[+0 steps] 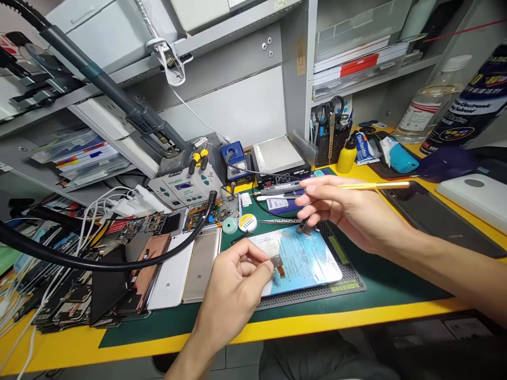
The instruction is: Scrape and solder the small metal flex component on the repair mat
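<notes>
My left hand [233, 287] is closed in a pinch on a small flex-cable part [278, 264], held just above a light blue sheet [304, 261] on a dark perforated mat [348, 274]. My right hand [348, 208] hovers over the far edge of that sheet, fingers curled round a thin yellow-handled tool [376, 185] that sticks out to the right. Its fingertips also pinch a small dark piece [303, 227] just above the mat.
Several phones and back covers [174, 269] lie in a row at the left beside loose boards and white cables. A soldering station [186, 187], hot plate [277, 155], tool cup [332, 140], solder wick roll [247, 222], bottles [431, 103] and a dark tablet [435, 216] ring the green mat.
</notes>
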The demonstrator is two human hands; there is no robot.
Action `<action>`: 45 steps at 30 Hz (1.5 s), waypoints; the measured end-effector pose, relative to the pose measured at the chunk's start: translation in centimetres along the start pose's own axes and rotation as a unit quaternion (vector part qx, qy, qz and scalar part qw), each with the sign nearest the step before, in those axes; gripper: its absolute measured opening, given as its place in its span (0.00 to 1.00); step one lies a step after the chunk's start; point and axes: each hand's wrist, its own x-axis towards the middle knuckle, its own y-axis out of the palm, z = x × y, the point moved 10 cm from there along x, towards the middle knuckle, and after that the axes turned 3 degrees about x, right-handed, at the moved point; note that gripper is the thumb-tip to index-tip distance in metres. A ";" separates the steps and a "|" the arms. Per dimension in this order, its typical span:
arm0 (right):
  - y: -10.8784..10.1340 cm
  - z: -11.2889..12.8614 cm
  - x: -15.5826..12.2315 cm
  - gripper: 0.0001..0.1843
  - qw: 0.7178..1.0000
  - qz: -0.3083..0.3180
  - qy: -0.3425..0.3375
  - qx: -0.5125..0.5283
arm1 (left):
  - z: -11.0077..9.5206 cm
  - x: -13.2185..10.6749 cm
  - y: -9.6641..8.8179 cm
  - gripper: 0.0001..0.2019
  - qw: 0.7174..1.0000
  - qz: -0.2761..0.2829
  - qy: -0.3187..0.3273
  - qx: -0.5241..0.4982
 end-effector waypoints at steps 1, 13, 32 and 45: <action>-0.4 0.0 0.2 0.06 1.000 -0.016 0.004 0.002 | 0.1 0.3 0.2 0.10 1.000 0.010 -0.004 0.016; -0.6 -0.3 0.2 0.09 0.999 -0.032 0.020 -0.001 | 0.8 1.4 0.2 0.08 0.989 0.022 -0.037 0.139; 0.0 -0.5 0.0 0.08 1.000 -0.002 0.024 -0.002 | -3.1 -1.9 -0.8 0.08 0.881 -0.128 0.263 0.371; 0.4 -2.6 -3.7 0.15 0.934 0.115 -0.063 -0.334 | -3.3 -5.2 2.8 0.18 0.739 -0.118 0.515 0.419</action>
